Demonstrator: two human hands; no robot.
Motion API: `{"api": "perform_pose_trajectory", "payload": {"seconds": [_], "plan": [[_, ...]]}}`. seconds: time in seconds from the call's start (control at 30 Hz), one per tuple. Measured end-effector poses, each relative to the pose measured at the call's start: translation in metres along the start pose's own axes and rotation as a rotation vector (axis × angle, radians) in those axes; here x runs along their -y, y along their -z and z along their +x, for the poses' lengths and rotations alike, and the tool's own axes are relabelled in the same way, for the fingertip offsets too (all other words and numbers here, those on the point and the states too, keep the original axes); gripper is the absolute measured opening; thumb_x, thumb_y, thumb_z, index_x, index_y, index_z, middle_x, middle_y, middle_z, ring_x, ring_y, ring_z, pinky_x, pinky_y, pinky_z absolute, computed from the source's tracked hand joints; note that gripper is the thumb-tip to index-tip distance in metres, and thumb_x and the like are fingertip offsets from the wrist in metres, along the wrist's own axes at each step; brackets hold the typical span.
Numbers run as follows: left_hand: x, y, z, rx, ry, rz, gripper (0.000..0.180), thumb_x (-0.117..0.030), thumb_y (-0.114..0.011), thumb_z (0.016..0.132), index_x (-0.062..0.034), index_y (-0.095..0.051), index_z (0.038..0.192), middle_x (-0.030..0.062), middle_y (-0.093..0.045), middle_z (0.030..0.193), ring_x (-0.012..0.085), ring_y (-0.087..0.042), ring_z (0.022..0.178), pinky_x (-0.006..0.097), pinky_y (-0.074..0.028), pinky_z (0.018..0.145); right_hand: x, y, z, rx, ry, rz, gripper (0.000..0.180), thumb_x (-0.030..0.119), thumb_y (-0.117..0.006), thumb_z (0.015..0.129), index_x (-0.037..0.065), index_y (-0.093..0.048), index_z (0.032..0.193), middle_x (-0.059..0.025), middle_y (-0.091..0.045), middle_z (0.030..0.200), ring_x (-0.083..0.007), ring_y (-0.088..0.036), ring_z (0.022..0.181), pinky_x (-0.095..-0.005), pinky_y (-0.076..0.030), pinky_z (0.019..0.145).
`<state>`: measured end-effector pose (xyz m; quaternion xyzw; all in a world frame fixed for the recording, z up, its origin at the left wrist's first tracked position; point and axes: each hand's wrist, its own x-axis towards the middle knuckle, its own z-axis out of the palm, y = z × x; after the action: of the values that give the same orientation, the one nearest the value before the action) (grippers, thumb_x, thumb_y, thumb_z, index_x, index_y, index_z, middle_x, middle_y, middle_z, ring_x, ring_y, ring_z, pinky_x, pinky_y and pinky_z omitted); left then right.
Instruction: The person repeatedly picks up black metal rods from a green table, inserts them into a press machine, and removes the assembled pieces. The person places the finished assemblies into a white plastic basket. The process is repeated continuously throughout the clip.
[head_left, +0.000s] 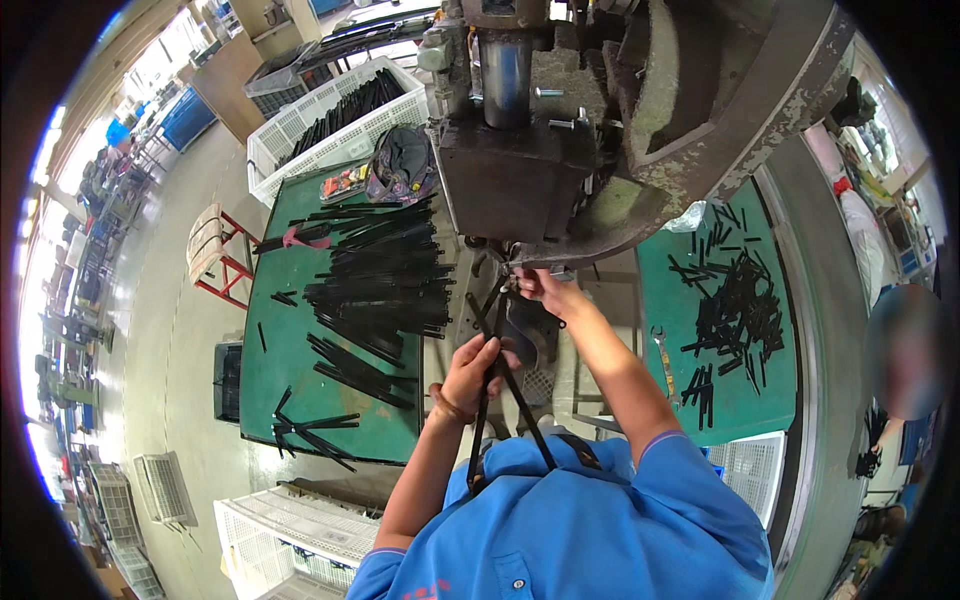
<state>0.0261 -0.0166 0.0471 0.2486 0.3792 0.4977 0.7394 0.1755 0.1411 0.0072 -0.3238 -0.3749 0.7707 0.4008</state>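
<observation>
My left hand (472, 372) is closed around long, thin black metal strips (518, 408) that cross each other in front of my body. The lower ends of these strips reach back to my blue shirt. Farther forward, my right hand (541, 289) pinches at the strips' far end, just under the dark block of a press machine (515, 180). What exactly lies between the right fingertips is too small to make out. On the green table at the left, a wide pile of black strips (375, 280) lies nearest to my left hand.
A white crate (335, 125) of black strips stands at the far left, beside a dark bag (402, 165). On the right green table (655, 270) lie many short black pieces (740, 310) and a wrench (663, 362). White crates (290, 535) stand near me; a red-legged stool (222, 252) is left.
</observation>
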Motion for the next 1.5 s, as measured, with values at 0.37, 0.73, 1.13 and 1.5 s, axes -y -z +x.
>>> {"api": "perform_pose_trajectory", "payload": {"seconds": [0.37, 0.73, 1.13, 1.5], "plan": [[0.005, -0.012, 0.057, 0.093, -0.024, 0.094, 0.024, -0.023, -0.046, 0.096, -0.0026, -0.056, 0.103, 0.0056, -0.064, 0.076, 0.0058, -0.045, 0.041, 0.018, -0.033, 0.036, -0.019, -0.001, -0.157, 0.031, -0.197, -0.276, 0.034, 0.033, -0.035, 0.098, 0.004, -0.051, 0.108, -0.0098, -0.063, 0.086, -0.0151, -0.061, 0.069, -0.0261, -0.048, 0.064], [0.019, -0.002, 0.061, 0.104, 0.077, 0.092, 0.026, -0.026, -0.048, 0.095, -0.0032, -0.055, 0.105, 0.0086, -0.064, 0.082, 0.0073, -0.047, 0.047, 0.021, -0.038, 0.041, -0.046, -0.043, -0.182, -0.24, -0.049, -0.322, 0.019, 0.02, -0.045, 0.095, 0.004, -0.055, 0.091, 0.0011, -0.05, 0.059, -0.0051, -0.044, 0.046, -0.0198, -0.034, 0.04], [0.022, 0.005, 0.047, 0.1, 0.087, 0.066, 0.029, -0.026, -0.048, 0.095, -0.0003, -0.052, 0.107, 0.0151, -0.064, 0.087, 0.01, -0.048, 0.045, 0.026, -0.045, 0.039, -0.059, -0.061, -0.182, -0.295, -0.034, -0.232, 0.02, 0.019, -0.043, 0.096, 0.004, -0.056, 0.092, 0.0004, -0.045, 0.054, -0.0066, -0.037, 0.04, -0.0213, -0.029, 0.037], [0.016, -0.006, 0.049, 0.054, 0.108, 0.091, 0.027, -0.024, -0.049, 0.094, -0.0002, -0.052, 0.106, 0.0157, -0.064, 0.087, 0.0101, -0.046, 0.042, 0.024, -0.041, 0.036, -0.045, -0.065, -0.185, -0.27, -0.035, -0.158, 0.022, 0.021, -0.045, 0.096, 0.004, -0.058, 0.101, 0.001, -0.044, 0.054, -0.0063, -0.034, 0.04, -0.0214, -0.027, 0.037]]}}
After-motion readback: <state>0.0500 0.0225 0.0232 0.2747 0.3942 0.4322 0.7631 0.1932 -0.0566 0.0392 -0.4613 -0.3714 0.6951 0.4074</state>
